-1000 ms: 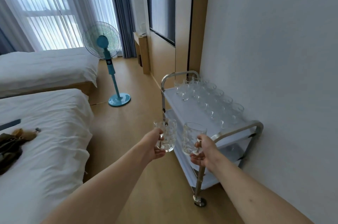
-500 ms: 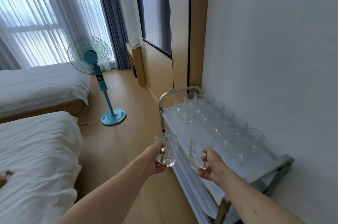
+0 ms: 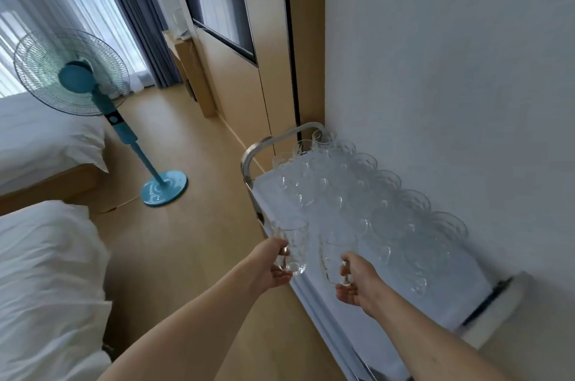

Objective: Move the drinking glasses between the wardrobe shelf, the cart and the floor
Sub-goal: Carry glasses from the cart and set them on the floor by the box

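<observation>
Each hand carries one handled glass upright, which suits clear, slippery ware: the left hand [image 3: 273, 268] has its fingers curled round the handle of the left glass [image 3: 294, 245], and the right hand [image 3: 357, 282] pinches the handle of the right glass [image 3: 334, 256] the same way, thumb on top. The left glass hangs just off the near-left edge of the cart [image 3: 448, 299], the right one above the bare strip of the top shelf along that edge. The rows of glasses [image 3: 357, 203] already on the shelf are packed toward the wall-side edge and the far end rail, touching or nearly so, which leaves the near edge as the only open landing spot; holding by the handles keeps the fingers out of the way when setting down beside the neighbours. I judge the step to be placing these two on the cart. Much is hard to read: the glasses blur into the white shelf, so their count is uncertain; the cart's near end is smeared, its lower shelf and wheels cut off by the frame. No wardrobe shelf shows. A fan [image 3: 71, 69] stands on the floor [image 3: 186, 256], well apart.
</observation>
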Tool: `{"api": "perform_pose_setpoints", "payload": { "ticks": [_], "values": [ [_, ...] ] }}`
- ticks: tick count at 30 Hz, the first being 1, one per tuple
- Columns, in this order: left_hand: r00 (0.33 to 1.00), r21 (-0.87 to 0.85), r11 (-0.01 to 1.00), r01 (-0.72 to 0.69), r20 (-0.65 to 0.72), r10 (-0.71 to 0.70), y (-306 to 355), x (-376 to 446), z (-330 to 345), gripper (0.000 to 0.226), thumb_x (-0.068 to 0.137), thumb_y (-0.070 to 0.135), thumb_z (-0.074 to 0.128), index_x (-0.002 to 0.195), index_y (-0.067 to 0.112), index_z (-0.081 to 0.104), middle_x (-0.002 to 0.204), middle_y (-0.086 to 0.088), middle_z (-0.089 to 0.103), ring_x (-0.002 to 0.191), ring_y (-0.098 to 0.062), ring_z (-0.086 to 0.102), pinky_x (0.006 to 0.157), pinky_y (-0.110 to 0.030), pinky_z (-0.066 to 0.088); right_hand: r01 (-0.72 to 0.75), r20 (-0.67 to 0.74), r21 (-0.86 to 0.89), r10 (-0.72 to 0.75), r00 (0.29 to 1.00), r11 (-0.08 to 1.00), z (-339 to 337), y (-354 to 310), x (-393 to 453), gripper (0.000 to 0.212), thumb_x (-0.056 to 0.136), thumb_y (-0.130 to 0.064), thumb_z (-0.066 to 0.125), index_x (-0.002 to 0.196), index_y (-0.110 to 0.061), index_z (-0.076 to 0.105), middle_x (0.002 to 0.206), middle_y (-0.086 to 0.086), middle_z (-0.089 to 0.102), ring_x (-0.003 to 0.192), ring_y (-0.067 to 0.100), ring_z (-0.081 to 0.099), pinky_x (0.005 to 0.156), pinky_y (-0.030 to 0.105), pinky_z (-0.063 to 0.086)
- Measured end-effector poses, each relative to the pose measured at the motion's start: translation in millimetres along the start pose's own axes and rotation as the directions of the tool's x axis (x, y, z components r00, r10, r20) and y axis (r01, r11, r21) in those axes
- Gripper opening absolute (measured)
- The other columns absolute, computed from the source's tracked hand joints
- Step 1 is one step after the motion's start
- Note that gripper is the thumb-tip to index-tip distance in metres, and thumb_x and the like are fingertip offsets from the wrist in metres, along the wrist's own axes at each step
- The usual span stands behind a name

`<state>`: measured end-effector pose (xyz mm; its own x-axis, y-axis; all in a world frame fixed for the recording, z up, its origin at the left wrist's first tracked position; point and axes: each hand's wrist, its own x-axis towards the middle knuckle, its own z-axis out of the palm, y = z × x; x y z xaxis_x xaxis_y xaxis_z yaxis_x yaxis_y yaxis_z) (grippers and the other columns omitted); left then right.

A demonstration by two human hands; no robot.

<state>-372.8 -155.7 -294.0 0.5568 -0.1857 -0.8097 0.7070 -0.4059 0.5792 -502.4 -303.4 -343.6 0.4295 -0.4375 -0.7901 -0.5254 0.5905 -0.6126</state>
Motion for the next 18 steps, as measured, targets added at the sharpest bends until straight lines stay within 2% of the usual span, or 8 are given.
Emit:
{"api": "perform_pose_setpoints", "payload": {
  "ticks": [4,7,8,10,12,16,18],
  "values": [
    [0.999,0.017,1.0,0.013,0.04,-0.014,13,32,13,0.028,0.101,0.03,0.059,0.091,0.005,0.057,0.085,-0.015,0.049,0.062,-0.022,0.05,0.069,-0.035,0.054,-0.006,-0.032,0.075,0.008,0.999,0.997,-1,-4,23,0.023,0.092,-0.026,0.057,0.076,-0.009,0.056,0.078,0.009,0.047,0.058,0.024,0.048,0.062,0.035,0.051],
    [0.995,-0.058,0.997,0.043,0.092,-0.037,17,52,23,0.017,0.101,0.017,0.06,0.094,0.002,0.059,0.078,-0.012,0.048,0.059,-0.02,0.042,0.064,-0.033,0.05,0.004,-0.048,0.108,0.001,0.999,0.994,-5,-5,34,0.023,0.092,-0.023,0.057,0.073,-0.01,0.056,0.071,0.007,0.049,0.066,0.025,0.05,0.061,0.035,0.051],
    [0.992,-0.081,0.995,0.051,0.115,-0.042,18,58,24,0.013,0.1,0.014,0.061,0.096,0.001,0.061,0.08,-0.011,0.049,0.062,-0.021,0.044,0.068,-0.034,0.052,0.009,-0.046,0.111,-0.004,0.999,0.994,-7,-3,36,0.024,0.092,-0.022,0.057,0.071,-0.01,0.055,0.067,0.006,0.049,0.067,0.025,0.05,0.06,0.034,0.05],
    [0.989,-0.078,0.996,0.045,0.147,-0.033,24,74,29,0.01,0.099,0.009,0.061,0.101,0.001,0.065,0.09,-0.011,0.051,0.072,-0.022,0.048,0.085,-0.039,0.057,0.02,-0.055,0.126,-0.013,0.998,0.992,-8,-1,43,0.028,0.092,-0.019,0.056,0.066,-0.009,0.055,0.06,0.006,0.05,0.067,0.025,0.051,0.059,0.034,0.049],
    [0.986,-0.053,0.998,0.033,0.166,-0.024,30,92,34,0.01,0.099,0.006,0.06,0.103,0.002,0.067,0.096,-0.011,0.054,0.077,-0.022,0.052,0.095,-0.041,0.055,0.031,-0.072,0.129,-0.022,0.997,0.991,-7,0,49,0.031,0.094,-0.018,0.055,0.065,-0.007,0.057,0.062,0.01,0.054,0.064,0.024,0.052,0.06,0.034,0.05],
    [0.978,-0.012,0.999,0.048,0.204,-0.044,36,119,40,0.022,0.102,0.002,0.046,0.108,0.003,0.067,0.097,-0.006,0.063,0.085,-0.02,0.059,0.094,-0.035,0.055,0.048,-0.099,0.111,-0.037,0.994,0.993,4,4,55,0.027,0.095,-0.016,0.056,0.071,-0.006,0.061,0.071,0.012,0.055,0.062,0.023,0.051,0.057,0.033,0.049],
    [0.975,0.017,0.998,0.06,0.215,-0.063,36,130,40,0.024,0.102,0.001,0.042,0.103,0.005,0.065,0.095,-0.004,0.062,0.082,-0.017,0.058,0.089,-0.031,0.055,0.051,-0.123,0.118,-0.036,0.992,0.992,11,6,56,0.025,0.096,-0.014,0.058,0.075,-0.003,0.065,0.075,0.013,0.054,0.065,0.023,0.053,0.057,0.033,0.05]
  ]
}}
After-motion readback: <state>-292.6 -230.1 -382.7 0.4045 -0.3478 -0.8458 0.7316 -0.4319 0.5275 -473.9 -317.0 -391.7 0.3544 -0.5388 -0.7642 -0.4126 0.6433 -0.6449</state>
